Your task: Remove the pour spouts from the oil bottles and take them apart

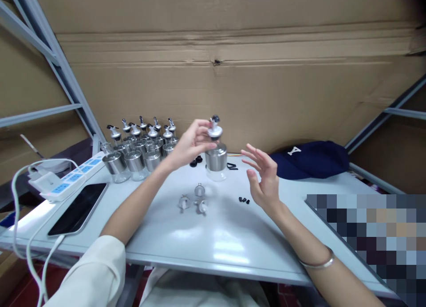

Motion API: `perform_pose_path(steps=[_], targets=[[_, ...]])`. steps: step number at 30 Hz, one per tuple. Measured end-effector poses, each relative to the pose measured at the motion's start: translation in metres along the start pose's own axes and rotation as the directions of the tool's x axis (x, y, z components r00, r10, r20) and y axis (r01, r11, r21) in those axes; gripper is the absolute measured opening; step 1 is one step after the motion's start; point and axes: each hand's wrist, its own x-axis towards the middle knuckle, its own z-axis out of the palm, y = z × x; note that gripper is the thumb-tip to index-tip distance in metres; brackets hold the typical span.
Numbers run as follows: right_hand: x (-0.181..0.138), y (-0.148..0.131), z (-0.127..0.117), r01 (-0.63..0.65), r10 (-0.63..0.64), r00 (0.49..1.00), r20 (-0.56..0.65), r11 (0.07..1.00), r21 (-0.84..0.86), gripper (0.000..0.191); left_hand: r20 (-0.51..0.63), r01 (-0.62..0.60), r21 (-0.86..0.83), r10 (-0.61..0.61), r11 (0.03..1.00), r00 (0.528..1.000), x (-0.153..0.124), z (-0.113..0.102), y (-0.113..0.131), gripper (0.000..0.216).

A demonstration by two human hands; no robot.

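1. Grasping a glass-and-steel pour-spout bottle point(216, 159) by its upper part with the left hand point(190, 143), upright near the far edge of the bench point(159, 238), about midway along; cannot tell whether touching the surface.
2. Holding nothing in the right hand point(266, 177), fingers loosely apart, just right of the pour-spout bottle.
3. Crowded toward the far left corner: similar bottles point(135, 160), mostly spouted, the rightmost partly covered by the left hand.
4. Spread between the pour-spout bottle and the near edge: three small round metallic pieces point(200, 190); to their right, three black bits point(244, 200).
5. Lying near the far edge: round black parts point(193, 163) and black strips point(232, 166), the latter partly behind the pour-spout bottle.
6. Placed along the left edge: a power strip point(77, 177) with a white charger point(46, 181); beside it, a smartphone point(78, 209).
7. Resting toward the far right corner, beyond the right hand: a navy cap point(313, 159).
8. Rising behind the far edge: brown cardboard point(233, 89).
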Motion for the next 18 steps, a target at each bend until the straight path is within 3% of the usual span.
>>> perform_pose_path(steps=[4,8,13,18], targets=[[0.001,0.001,0.0,0.014,-0.014,1.0,0.008,1.0,-0.01,0.045,-0.005,0.103,0.218,-0.105,0.97,0.995,-0.006,-0.043,0.024,0.041],[0.0,0.002,0.001,0.031,-0.03,0.999,0.035,0.999,-0.022,0.048,-0.039,0.225,0.422,-0.23,0.878,0.972,-0.012,-0.072,0.019,0.04],[-0.001,0.002,0.001,0.045,-0.043,0.998,0.035,0.997,-0.056,0.048,-0.057,0.339,0.465,-0.355,0.818,0.933,-0.012,-0.091,0.008,0.048],[0.0,0.003,0.0,0.019,-0.016,0.999,0.035,0.997,-0.077,0.046,-0.041,0.352,0.566,-0.401,0.745,0.915,-0.014,-0.102,0.006,0.058]])
